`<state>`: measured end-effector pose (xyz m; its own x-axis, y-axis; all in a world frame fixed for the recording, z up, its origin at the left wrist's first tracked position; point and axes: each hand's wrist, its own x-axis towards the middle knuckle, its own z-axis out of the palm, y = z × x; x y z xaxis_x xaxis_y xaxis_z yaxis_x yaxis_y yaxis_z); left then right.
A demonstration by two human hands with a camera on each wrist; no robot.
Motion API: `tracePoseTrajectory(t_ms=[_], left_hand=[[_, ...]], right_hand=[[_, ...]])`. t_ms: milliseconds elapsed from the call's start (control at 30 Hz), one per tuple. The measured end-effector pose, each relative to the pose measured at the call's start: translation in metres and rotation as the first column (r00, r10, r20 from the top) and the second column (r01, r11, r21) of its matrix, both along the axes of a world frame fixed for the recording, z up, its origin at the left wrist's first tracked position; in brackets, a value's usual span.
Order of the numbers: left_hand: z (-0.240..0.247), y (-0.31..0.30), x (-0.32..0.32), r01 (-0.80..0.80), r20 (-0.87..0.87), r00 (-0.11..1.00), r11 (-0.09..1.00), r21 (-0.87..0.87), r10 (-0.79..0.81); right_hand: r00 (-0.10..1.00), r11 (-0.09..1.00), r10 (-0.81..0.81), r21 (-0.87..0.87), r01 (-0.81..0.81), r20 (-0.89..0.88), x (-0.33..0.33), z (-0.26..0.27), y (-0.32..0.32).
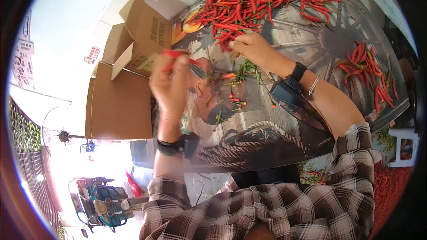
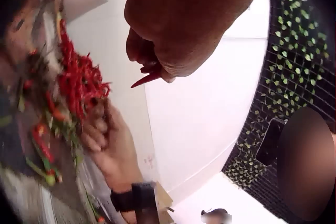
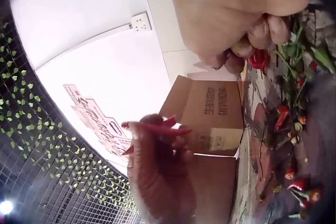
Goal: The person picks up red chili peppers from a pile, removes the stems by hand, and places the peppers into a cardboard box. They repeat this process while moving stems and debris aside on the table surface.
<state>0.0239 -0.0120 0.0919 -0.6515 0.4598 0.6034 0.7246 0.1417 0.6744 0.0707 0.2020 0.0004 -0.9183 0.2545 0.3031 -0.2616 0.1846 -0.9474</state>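
L hand (image 1: 169, 82): raised betw. the box and the stem scraps, fingers curled round a few red chilis (image 3: 167, 128); some poke out past the fingers.
R hand (image 1: 255, 51): at near edge of the big chili pile, fingers bent and narrow; a red chili (image 3: 259, 60) is right by the fingertips, but can't tell if gripped.
Big chili pile (image 1: 253, 2): far side of table, just beyond R hand; well apart from L hand.
Small chili pile (image 1: 367, 71): on table, to the right of R forearm.
Scraps (image 1: 244, 72): green stems w/ some red bits, on table betw. the hands, nearer the person.
Box (image 1: 118, 102): cardboard, flaps open, left of L hand.
Table (image 1: 267, 122): printed top, incl. rope & wheel pics.
Person: plaid shirt (image 1: 267, 204), dk. band on each wrist.
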Motion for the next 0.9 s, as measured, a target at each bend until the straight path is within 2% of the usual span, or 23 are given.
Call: tracePoseTrajectory(t_ms=[33,100,133,167,200,233,267,300,333,433,500,533,567,600,633,700,733,800,833,900], left_hand=[[0.013,-0.007,-0.011,-0.049,-0.031,0.998,0.995,0.086,0.052],[0.048,-0.019,-0.031,-0.251,-0.118,0.953,0.947,0.203,0.278],[0.069,-0.023,-0.045,-0.255,-0.243,0.918,0.935,0.247,0.314],[0.086,-0.031,-0.066,-0.359,-0.250,0.870,0.893,0.270,0.426],[0.099,-0.037,-0.089,-0.382,-0.336,0.816,0.874,0.299,0.471],[0.109,-0.048,-0.121,-0.370,-0.366,0.816,0.891,0.261,0.446],[0.112,-0.056,-0.152,-0.507,-0.287,0.799,0.849,0.150,0.528],[0.109,-0.082,-0.208,-0.593,-0.414,0.754,0.800,-0.093,0.510],[0.106,-0.097,-0.247,-0.661,-0.535,0.716,0.682,-0.313,0.448],[0.101,-0.071,-0.175,-0.644,-0.486,0.744,0.686,-0.338,0.459],[0.083,-0.044,-0.119,-0.485,-0.303,0.870,0.788,-0.380,0.389],[0.058,-0.043,-0.112,-0.307,-0.194,0.949,0.861,-0.406,0.248],[0.021,-0.034,-0.094,0.024,0.029,0.999,0.971,-0.238,-0.018],[0.016,-0.019,-0.059,0.025,-0.142,0.983,0.848,-0.529,-0.117],[-0.006,-0.008,-0.035,0.234,0.169,0.970,0.853,-0.467,-0.174],[-0.038,0.007,-0.013,0.269,0.129,0.962,0.752,-0.601,-0.241],[-0.046,0.014,-0.010,0.276,0.130,0.960,0.752,-0.599,-0.248],[-0.057,0.023,-0.006,0.174,0.032,0.979,0.740,-0.650,-0.203],[-0.056,0.027,-0.006,0.140,-0.036,0.975,0.735,-0.663,-0.218],[-0.062,0.031,-0.012,0.140,-0.018,0.979,0.738,-0.660,-0.202]], right_hand=[[1.000,0.998,-0.018,0.057,0.019,-0.010,-0.002,-0.004,0.001],[0.999,0.993,-0.041,0.112,0.043,-0.021,-0.005,-0.008,0.001],[0.999,0.989,-0.054,0.135,0.054,-0.007,-0.004,-0.009,0.000],[0.998,0.985,-0.067,0.158,0.065,0.010,-0.002,-0.011,-0.001],[0.997,0.985,-0.069,0.157,0.066,0.017,0.001,-0.010,-0.001],[0.997,0.989,-0.069,0.134,0.067,0.017,0.002,-0.006,-0.002],[0.997,0.991,-0.070,0.114,0.067,0.015,0.003,-0.003,-0.002],[0.997,0.991,-0.072,0.117,0.070,0.016,0.002,-0.005,-0.001],[0.996,0.990,-0.091,0.108,0.092,-0.017,0.000,-0.008,0.000],[0.990,0.983,-0.139,0.112,0.142,-0.033,0.001,-0.006,0.008],[0.989,0.981,-0.145,0.132,0.145,-0.010,-0.001,-0.006,0.009],[0.984,0.968,-0.168,0.182,0.175,-0.052,-0.002,-0.008,0.010],[0.978,0.951,-0.186,0.233,0.203,-0.093,-0.003,-0.010,0.010],[0.979,0.951,-0.182,0.237,0.198,-0.087,-0.004,-0.013,0.009],[0.976,0.961,-0.175,0.196,0.198,-0.126,-0.007,-0.019,0.009],[0.970,0.966,-0.180,0.156,0.206,-0.166,-0.007,-0.020,0.008],[0.963,0.968,-0.186,0.135,0.214,-0.193,-0.005,-0.018,0.006],[0.956,0.967,-0.199,0.113,0.227,-0.218,-0.003,-0.015,0.007],[0.965,0.956,-0.211,0.171,0.237,-0.157,-0.003,-0.015,0.009],[0.970,0.945,-0.225,0.223,0.240,-0.094,-0.003,-0.015,0.009]])
